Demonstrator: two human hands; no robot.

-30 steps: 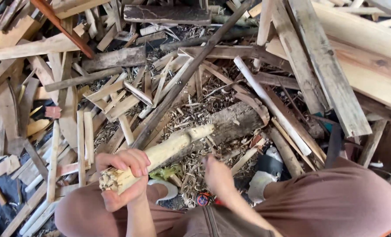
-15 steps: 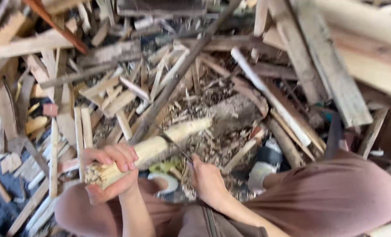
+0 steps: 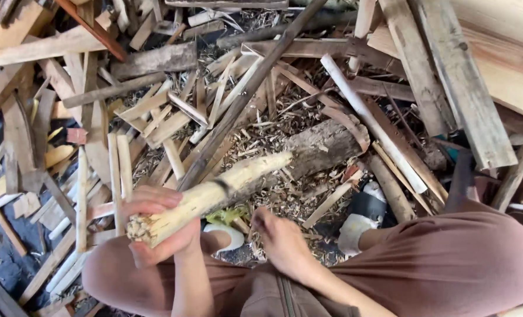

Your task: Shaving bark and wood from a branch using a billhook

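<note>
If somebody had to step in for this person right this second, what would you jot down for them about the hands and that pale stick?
Left hand: closed around the frayed near end of the pale peeled stick, holding it slanted up and away.
Right hand: low by the lap, over the wood chips; whether it holds anything cannot be told.
The stick's far tip lies against the bark-covered log.
Done: the stick shows bare pale wood along its visible length, apart from one dark band near the middle; shavings lie under it.
Left: the dark band and the ragged near end are untrimmed.
Around: loose planks and split offcuts.
</note>
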